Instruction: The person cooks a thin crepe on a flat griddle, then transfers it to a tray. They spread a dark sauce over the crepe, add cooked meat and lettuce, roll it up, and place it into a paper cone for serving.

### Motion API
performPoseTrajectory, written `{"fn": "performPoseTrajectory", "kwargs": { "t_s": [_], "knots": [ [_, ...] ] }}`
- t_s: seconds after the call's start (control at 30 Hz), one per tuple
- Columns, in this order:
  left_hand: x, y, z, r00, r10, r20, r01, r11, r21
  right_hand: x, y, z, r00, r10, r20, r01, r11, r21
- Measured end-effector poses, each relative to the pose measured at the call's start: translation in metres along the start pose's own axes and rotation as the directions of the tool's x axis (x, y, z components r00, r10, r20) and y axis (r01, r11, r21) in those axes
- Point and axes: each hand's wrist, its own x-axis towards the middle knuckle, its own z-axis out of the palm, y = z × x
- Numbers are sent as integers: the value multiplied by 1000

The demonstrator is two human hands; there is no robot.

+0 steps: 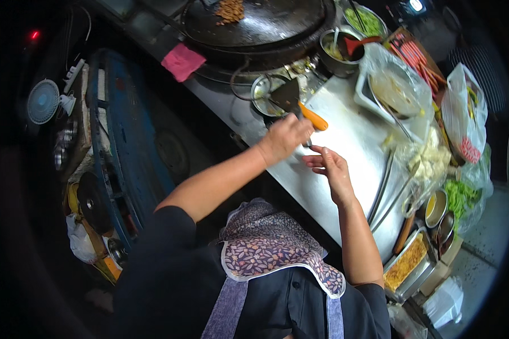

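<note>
Several fingers [317,161], flat spatula [289,96], metal counter [346,116]

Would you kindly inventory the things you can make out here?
Griddle: one, black, top centre
Cloth: one, pink, lower left of griddle
Spatula: one, black and orange, centre
Small bowl: one, silvery, beside spatula
Pot: one, silvery, right of griddle
Bowl of greens: one, silvery, top right
Plastic-covered tub: one, white, right
Plastic bags: several, whitish, mostly right
Lettuce: one bunch, green, right
Food tray: one, silvery, lower right
Worktop: one, silvery, centre right
Fan: one, pale blue, far left
Apron: one, purple floral, lower centre
Small item: one, dark, centre, unclear
Left hand: one, bare, by spatula handle
Right hand: one, bare, right of left hand
</note>
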Motion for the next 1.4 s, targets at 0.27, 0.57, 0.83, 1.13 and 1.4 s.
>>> {"fn": "performPoseTrajectory", "kwargs": {
  "t_s": [0.27,0.57,0.83,1.13,1.4],
  "knots": [
    [-21,27,-76,996,-71,-62,66,995,-79,41,-49,76,984,-3,178,-43,967,250],
    [-82,-115,-127,885,-466,19,446,835,-322,209,-160,101,874,-459,161,324,302,-896],
    [-126,-255,-179,739,-667,96,646,662,-379,443,-232,204,779,-614,123,126,-39,-991],
    [-108,-335,-176,797,-599,79,571,705,-420,384,-203,228,900,-425,91,25,-157,-987],
    [-5,-403,-134,934,-351,61,350,873,-341,270,-220,148,917,-398,-24,106,301,-948]
  ]
}}
